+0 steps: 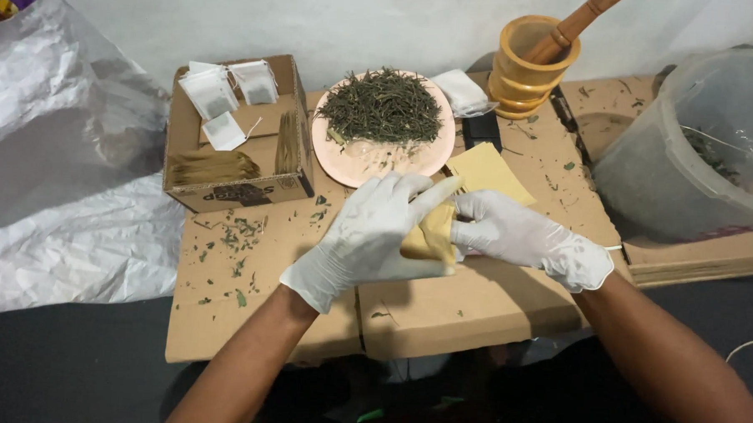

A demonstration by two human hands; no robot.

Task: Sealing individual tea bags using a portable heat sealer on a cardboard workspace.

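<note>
From the head camera, both gloved hands meet over the flattened cardboard bench point(440, 314): the left hand point(367, 236) curls round a small yellow paper pouch point(432, 236), its grip pinching the pouch with the forefinger stretched along the top edge, while the right hand point(522, 236) pinches the pouch's right side, fingers pressed together on the paper. The pouch sits just below centre, touching both hands. At twelve o'clock from it lies a pink plate point(370, 159) heaped with dried green herb point(382, 107); at one o'clock, a wooden mortar and pestle point(533, 63); at ten o'clock, an open carton point(227, 177) of small white sachets (some dark-filled). Handling this well, I judge, wants the mouth held level, with light pressure so the thin paper does not crumple.
</note>
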